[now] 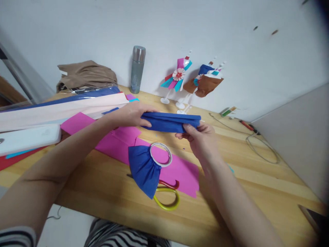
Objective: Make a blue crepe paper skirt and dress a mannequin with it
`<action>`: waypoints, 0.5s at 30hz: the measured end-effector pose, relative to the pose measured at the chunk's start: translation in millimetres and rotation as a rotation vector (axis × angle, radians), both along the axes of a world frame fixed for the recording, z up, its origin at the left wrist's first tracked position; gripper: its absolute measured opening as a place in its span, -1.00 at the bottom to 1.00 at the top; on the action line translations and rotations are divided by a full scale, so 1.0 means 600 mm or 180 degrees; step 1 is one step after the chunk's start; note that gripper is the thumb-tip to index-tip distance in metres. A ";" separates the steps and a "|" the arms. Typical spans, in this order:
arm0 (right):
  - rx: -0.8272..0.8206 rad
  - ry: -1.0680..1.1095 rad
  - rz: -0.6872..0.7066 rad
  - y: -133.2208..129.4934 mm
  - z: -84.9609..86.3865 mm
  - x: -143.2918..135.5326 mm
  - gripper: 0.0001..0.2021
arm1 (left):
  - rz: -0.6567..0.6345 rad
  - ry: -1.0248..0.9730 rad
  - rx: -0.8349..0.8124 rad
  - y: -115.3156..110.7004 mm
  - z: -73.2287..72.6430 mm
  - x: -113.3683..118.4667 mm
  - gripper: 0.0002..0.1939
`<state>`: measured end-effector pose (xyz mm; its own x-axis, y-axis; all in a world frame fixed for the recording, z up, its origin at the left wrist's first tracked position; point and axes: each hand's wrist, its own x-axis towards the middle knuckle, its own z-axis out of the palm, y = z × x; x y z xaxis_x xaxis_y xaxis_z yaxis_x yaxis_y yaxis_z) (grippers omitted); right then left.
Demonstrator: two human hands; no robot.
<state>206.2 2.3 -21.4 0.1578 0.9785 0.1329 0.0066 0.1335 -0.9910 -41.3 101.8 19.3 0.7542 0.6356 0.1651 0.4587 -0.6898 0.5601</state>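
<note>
Both hands held a folded strip of deep blue crepe paper (171,122) level above the pale wooden worktop (257,178), the left hand (130,115) with fingers closed over its left end, the right hand (199,135) pinching its right end from below, thumb on top, apparently to keep the folds flat. Just near of it lay a blue pleated paper fan (142,168) gathered on a white ring (161,154), resting on a magenta paper sheet (180,171) and partly covering yellow-and-red-handled scissors (168,195). Two paper-decorated figures on white stands (177,80) and a grey metal flask (137,69) stood at the far wall.
</note>
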 end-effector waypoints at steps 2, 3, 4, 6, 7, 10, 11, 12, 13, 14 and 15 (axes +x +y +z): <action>-0.0130 0.0132 -0.0015 0.004 0.002 0.010 -0.68 | 0.0160 0.0111 0.0050 0.015 -0.001 -0.012 -0.62; -0.0192 0.0142 0.0032 0.005 0.003 0.014 -0.68 | 0.0246 0.0121 0.0050 0.023 -0.001 -0.018 -0.70; -0.0223 0.0109 0.0097 0.006 0.004 0.018 -0.67 | 0.0284 0.0147 0.0045 0.029 -0.001 -0.024 -0.78; -0.0136 -0.0064 0.0213 0.007 0.006 0.022 -0.64 | 0.0250 0.0238 0.0024 0.037 0.000 -0.031 -0.78; -0.0044 -0.0152 0.0209 0.007 0.006 0.023 -0.64 | 0.0202 0.0304 0.0013 0.038 0.000 -0.033 -0.74; 0.0091 -0.0240 -0.0010 0.008 0.003 0.024 -0.73 | 0.0147 0.0381 0.0008 0.035 0.000 -0.029 -0.72; 0.0068 -0.0208 -0.0095 0.009 0.002 0.025 -0.75 | 0.0151 0.0357 0.0019 0.033 -0.001 -0.027 -0.72; 0.0044 -0.0166 -0.0180 0.010 0.001 0.026 -0.77 | 0.0163 0.0316 0.0037 0.032 0.000 -0.026 -0.72; 0.0030 -0.0131 -0.0255 0.012 0.000 0.028 -0.78 | 0.0187 0.0271 0.0061 0.033 0.001 -0.026 -0.71; 0.0028 -0.0101 -0.0337 0.014 0.000 0.031 -0.78 | 0.0215 0.0244 0.0080 0.035 0.003 -0.029 -0.69; 0.0027 -0.0064 -0.0431 0.016 0.000 0.035 -0.77 | 0.0250 0.0238 0.0101 0.039 0.005 -0.034 -0.68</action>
